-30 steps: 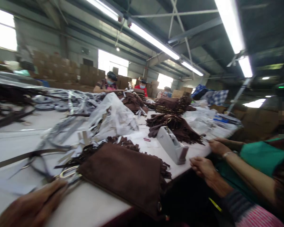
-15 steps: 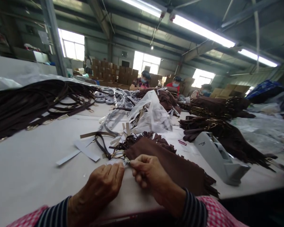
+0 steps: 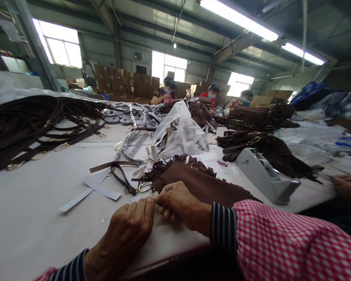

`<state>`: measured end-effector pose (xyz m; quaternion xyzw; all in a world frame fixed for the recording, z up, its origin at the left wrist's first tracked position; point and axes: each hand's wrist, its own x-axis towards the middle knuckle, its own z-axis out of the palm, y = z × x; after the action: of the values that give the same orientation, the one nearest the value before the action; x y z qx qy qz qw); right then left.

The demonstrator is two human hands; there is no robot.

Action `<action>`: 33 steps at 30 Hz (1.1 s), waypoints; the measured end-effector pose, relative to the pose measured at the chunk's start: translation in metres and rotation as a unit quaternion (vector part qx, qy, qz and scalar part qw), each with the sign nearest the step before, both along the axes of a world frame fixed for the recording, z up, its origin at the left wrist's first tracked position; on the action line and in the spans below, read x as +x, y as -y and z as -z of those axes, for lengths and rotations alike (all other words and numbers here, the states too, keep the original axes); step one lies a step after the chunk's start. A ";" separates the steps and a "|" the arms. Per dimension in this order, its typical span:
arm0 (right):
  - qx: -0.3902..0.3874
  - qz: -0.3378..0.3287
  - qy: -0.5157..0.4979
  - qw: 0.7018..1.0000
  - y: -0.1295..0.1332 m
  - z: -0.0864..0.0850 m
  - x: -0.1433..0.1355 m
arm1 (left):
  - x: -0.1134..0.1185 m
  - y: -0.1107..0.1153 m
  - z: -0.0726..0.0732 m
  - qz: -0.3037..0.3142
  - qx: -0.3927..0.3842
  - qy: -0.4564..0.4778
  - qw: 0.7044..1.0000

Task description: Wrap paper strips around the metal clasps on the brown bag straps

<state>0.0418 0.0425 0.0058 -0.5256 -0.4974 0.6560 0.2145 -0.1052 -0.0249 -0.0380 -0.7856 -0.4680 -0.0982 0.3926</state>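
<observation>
My left hand (image 3: 131, 224) is closed with its fingertips pinched, close to the table's front edge. Meeting it fingertip to fingertip, my right hand (image 3: 178, 203) is also closed in a pinch. What lies between the fingers is small and mostly hidden; I cannot make it out. Just beyond them lies a dark brown fringed bag (image 3: 190, 179), flat on the table, partly behind my right hand. A gold clasp (image 3: 144, 187) joins its corner to a brown wrist strap (image 3: 121, 175). Pale paper strips (image 3: 101, 188) lie crossed on the left.
A grey tape dispenser (image 3: 265, 177) stands on the right, beside a pile of brown fringed bags (image 3: 260, 144). Brown straps (image 3: 23, 128) with gold hooks are heaped at left. White plastic wrapping (image 3: 181, 130) sits mid-table. Another person's hand (image 3: 349, 187) is at the right edge.
The view has swung, so the scene sits further left and higher. More of my right sleeve shows now. Both hands keep their pinch at the bag's corner.
</observation>
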 end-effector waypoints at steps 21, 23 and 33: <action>-0.021 -0.025 -0.044 0.999 0.004 0.001 -0.002 | -0.016 -0.013 -0.017 0.003 -0.471 0.659 0.587; -0.016 -0.019 -0.052 0.998 0.003 0.005 -0.004 | -0.016 -0.014 -0.015 -0.004 -0.476 0.687 0.549; 0.188 -0.130 0.016 0.973 -0.005 0.017 0.002 | -0.021 -0.006 -0.032 0.000 -0.444 0.577 0.685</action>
<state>0.0440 0.0479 -0.0110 -0.4172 -0.6792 0.5645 0.2142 -0.1259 -0.0185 -0.0056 -0.6564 -0.5906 -0.3127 -0.3500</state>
